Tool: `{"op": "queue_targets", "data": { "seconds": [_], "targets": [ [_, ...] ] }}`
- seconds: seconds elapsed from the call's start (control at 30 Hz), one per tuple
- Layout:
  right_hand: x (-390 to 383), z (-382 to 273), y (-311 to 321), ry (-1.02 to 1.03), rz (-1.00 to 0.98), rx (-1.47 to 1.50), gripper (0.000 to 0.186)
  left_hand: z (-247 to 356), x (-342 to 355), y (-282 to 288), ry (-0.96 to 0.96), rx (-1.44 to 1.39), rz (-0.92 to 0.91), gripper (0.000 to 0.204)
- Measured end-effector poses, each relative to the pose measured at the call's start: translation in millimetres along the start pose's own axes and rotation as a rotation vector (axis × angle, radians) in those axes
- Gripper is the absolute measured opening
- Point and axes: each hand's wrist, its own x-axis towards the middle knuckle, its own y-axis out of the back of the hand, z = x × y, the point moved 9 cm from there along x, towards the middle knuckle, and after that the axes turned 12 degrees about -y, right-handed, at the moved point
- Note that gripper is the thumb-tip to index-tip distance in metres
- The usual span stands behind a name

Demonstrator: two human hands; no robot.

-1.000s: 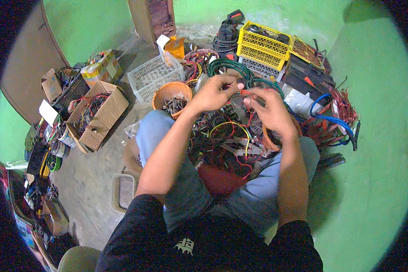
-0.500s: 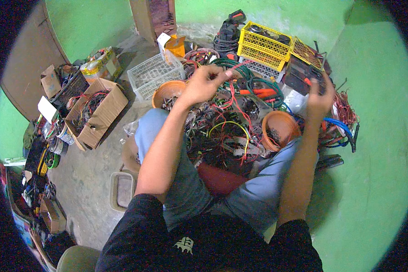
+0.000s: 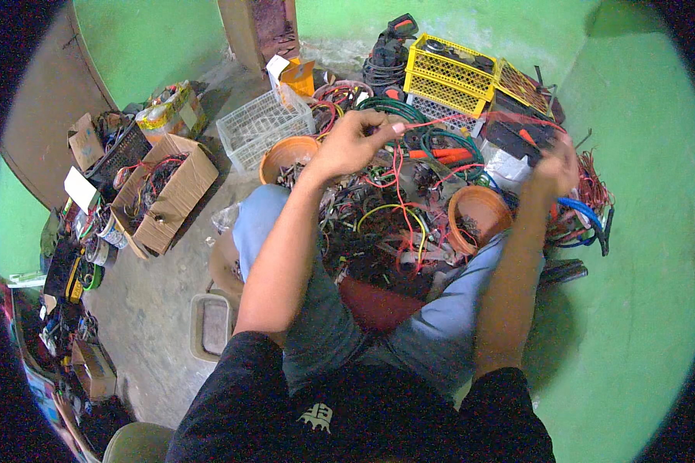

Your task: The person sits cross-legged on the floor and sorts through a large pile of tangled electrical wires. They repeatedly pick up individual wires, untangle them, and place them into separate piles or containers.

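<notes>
In front of me, my left hand [image 3: 359, 143] is closed, thumb and fingers pinching a thin red wire [image 3: 440, 121]. The wire stretches rightward, its far part blurred, up to my right hand [image 3: 554, 168]. That hand is smeared by motion, its fingers curled at the wire's other end. From the left hand more red wire [image 3: 398, 166] dangles onto a heap of tangled cables and scraps [image 3: 371, 224] between my legs. A yellow wire loop [image 3: 386, 207] lies in the heap. Orange pots [image 3: 504, 220] with small dark pieces stand at either side of it.
Behind the heap stand a clear plastic crate [image 3: 243, 127], stacked yellow crates [image 3: 448, 81] and coiled green cable [image 3: 378, 104]. Blue cable [image 3: 583, 212] and red wire bundles [image 3: 591, 181] lie at right. A cardboard box of wires [image 3: 181, 197] and a small tray [image 3: 210, 328] sit at left.
My right hand has gone from raised, parted fingers to curled ones and dropped slightly rightward. The red wire now spans both hands. My left hand has shifted slightly right, still pinching.
</notes>
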Motion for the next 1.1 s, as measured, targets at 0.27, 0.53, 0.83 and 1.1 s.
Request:
{"op": "queue_targets", "data": {
  "seconds": [0.27,0.53,0.83,1.1],
  "targets": [
    [-32.1,-26.3,-51.7,0.194,-0.133,-0.389,0.041,-0.3,-2.6,-3.8,-0.048,0.004,0.081,0.032],
    [-134.1,-69.5,-127.1,0.429,-0.521,-0.778,0.075,-2.8,0.5,-34.5,-0.022,-0.015,-0.034,0.034],
    [-126.9,-40.8,-132.0,0.287,-0.883,-0.455,0.018,-4.0,-3.6,-37.3,0.043,-0.030,-0.133,0.037],
    [37.6,58.0,59.2,-0.138,0.279,-0.116,0.026,-3.1,1.3,3.5,0.046,0.085,0.001,0.036]
  ]
}}
